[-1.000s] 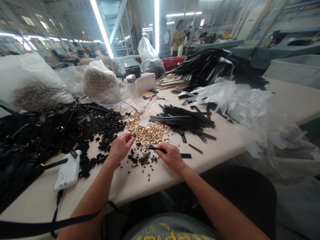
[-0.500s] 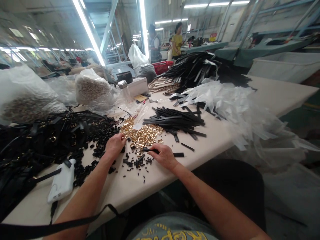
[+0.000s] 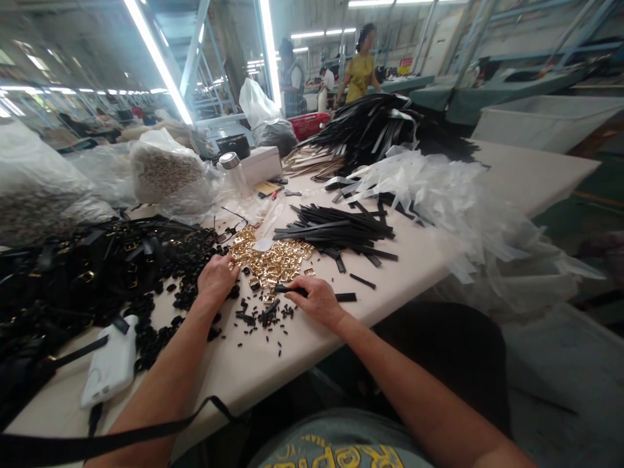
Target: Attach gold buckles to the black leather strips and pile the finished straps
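My right hand (image 3: 316, 299) is closed around a black strap (image 3: 347, 297). One end of the strap sticks out past the fingertips toward the gold buckles, and the other shows behind the hand. At the left edge of the heap of gold buckles (image 3: 287, 257) is my left hand (image 3: 217, 279), its fingers pinched together with a small gold glint at the tips. What they hold is too small to make out. Small black loops (image 3: 182, 292) lie beside and under that hand. Between my hands are tiny black bits (image 3: 268, 315) scattered on the table.
A bundle of black straps (image 3: 336, 227) lies beyond my right hand. White plastic strips (image 3: 429, 195) hang over the table's right edge. A white power bank (image 3: 110, 364), eyeglasses (image 3: 233, 229), a bottle (image 3: 231, 170) and finished black straps (image 3: 97, 266) surround the left side. A person (image 3: 361, 71) stands in the background.
The whole view has shifted slightly left and up. My left hand has moved a little along the edge of the buckle heap. My right hand keeps its hold on the strap.
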Tool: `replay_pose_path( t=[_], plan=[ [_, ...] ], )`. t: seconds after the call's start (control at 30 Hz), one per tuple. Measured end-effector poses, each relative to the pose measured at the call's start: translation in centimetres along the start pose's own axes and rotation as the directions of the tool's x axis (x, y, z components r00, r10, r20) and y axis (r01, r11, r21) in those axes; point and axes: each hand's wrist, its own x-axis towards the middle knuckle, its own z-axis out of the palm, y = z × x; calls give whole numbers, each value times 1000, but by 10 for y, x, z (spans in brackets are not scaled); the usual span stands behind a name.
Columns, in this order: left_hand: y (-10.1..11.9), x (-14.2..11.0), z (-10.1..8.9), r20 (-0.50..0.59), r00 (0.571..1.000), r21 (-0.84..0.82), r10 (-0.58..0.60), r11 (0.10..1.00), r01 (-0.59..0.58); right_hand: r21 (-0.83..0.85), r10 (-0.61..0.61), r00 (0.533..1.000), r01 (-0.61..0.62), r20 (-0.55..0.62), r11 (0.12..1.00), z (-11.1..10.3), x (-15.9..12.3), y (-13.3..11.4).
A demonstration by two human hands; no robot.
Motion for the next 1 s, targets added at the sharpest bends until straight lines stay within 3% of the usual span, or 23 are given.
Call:
replay_pose_path(
  t=[0.2,0.57,0.7,0.8,0.83,0.9,1.0],
  plan=[
    [-5,6,1,35,997,102,76,992,-79,-11,6,1000,-6,-4,1000,0,0,-1],
    [1,20,1,49,996,155,78,984,-85,0,27,1000,-27,-2,1000,0,1,0],
    [-1,22,-4,33,995,123,98,987,-102,-4,33,999,-33,10,999,0,1,0],
    [7,11,-11,-25,994,-150,108,982,-111,-10,25,1000,-25,8,1000,1,0,1],
    [14,5,-12,-35,994,-335,102,936,-108,-9,23,1000,-23,7,1000,1,1,1],
    [32,-12,-13,25,994,-687,107,724,-61,-5,22,1000,-22,-2,1000,1,1,1],
    [64,-39,-10,164,973,-906,165,415,82,10,29,999,-28,-29,1000,1,0,0]
  ],
)
